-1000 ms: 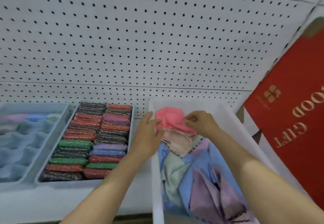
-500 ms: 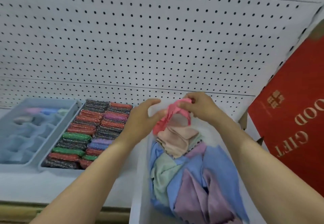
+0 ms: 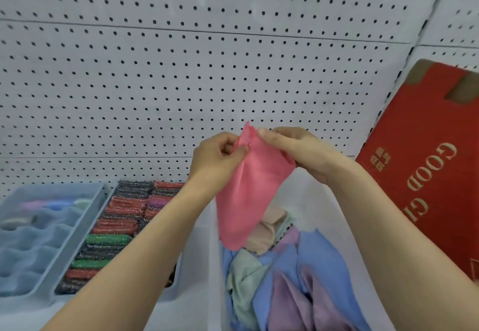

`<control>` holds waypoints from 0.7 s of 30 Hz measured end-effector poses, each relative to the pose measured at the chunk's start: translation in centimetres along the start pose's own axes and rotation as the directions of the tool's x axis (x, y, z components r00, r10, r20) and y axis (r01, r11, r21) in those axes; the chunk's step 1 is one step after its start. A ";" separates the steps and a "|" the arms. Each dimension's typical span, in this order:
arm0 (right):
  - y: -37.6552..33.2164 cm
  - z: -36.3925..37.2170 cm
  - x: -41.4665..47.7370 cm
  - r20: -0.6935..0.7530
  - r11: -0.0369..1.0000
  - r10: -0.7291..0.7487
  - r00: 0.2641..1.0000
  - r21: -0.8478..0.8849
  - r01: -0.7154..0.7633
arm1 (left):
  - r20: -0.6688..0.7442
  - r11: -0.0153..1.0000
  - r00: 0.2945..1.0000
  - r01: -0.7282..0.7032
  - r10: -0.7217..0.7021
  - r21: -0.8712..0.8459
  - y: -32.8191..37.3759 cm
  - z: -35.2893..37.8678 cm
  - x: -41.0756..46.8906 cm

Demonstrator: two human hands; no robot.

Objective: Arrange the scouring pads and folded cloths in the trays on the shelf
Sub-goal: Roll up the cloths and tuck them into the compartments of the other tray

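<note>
At five o'clock, nearest, a white bin [image 3: 215, 266] is holding a loose heap of cloths [image 3: 290, 273]: blue, lilac, mint and beige pieces overlapping, too tangled to count surely. At eight o'clock two grey trays are sitting side by side on the shelf; the nearer-centre scouring pad tray [image 3: 77, 240] is carrying two columns of glittery scouring pads [image 3: 114, 229] in red, green, purple and dark tones, partly blocked by the left forearm. The divided tray [image 3: 51, 201] at nine o'clock is showing a few pale folded cloths [image 3: 49, 205] in its far compartments. Above the bin, both hands are gripping one pink cloth [image 3: 248, 188] by its top edge: the left hand [image 3: 215, 159] is pinching it with thumb and fingers, the right hand [image 3: 298, 149] likewise, and the cloth is hanging down, hiding part of the heap. At three o'clock one red gift box [image 3: 427, 162] is leaning. Behind everything a white pegboard [image 3: 207, 71] is spanning the view.
</note>
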State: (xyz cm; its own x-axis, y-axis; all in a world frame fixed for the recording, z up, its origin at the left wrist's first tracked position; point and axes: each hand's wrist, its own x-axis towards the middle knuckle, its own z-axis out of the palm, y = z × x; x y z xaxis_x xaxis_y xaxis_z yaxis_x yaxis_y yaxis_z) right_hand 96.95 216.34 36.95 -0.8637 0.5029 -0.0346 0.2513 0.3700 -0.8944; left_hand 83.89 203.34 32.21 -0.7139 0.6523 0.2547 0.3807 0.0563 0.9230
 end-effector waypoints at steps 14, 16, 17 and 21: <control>-1.0 2.9 -0.3 -0.294 0.937 -0.066 0.953 0.310 0.161 | -0.046 0.911 0.991 0.094 -0.122 -0.403 0.0 -3.4 0.5; -0.9 2.8 -0.4 -0.315 0.921 -0.059 0.947 0.350 0.174 | -0.034 0.896 0.996 0.062 -0.085 -0.439 -0.1 -4.0 0.4; -0.9 2.9 -0.4 -0.321 0.915 -0.064 0.945 0.360 0.185 | -0.021 0.889 0.998 0.049 -0.066 -0.455 0.0 -4.3 0.4; -1.2 3.7 -0.3 -0.356 0.886 -0.107 0.928 0.389 0.251 | -0.031 0.866 0.999 0.009 -0.028 -0.500 0.5 -4.9 0.4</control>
State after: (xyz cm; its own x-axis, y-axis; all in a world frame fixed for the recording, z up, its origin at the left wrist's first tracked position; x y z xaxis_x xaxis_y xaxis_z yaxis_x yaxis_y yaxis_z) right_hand 95.27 212.91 36.40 -0.6730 0.7055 0.2222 -0.1641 0.1505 -0.9749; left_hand 80.94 199.89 34.22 -0.7425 0.6264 0.2373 0.0298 -0.3230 0.9459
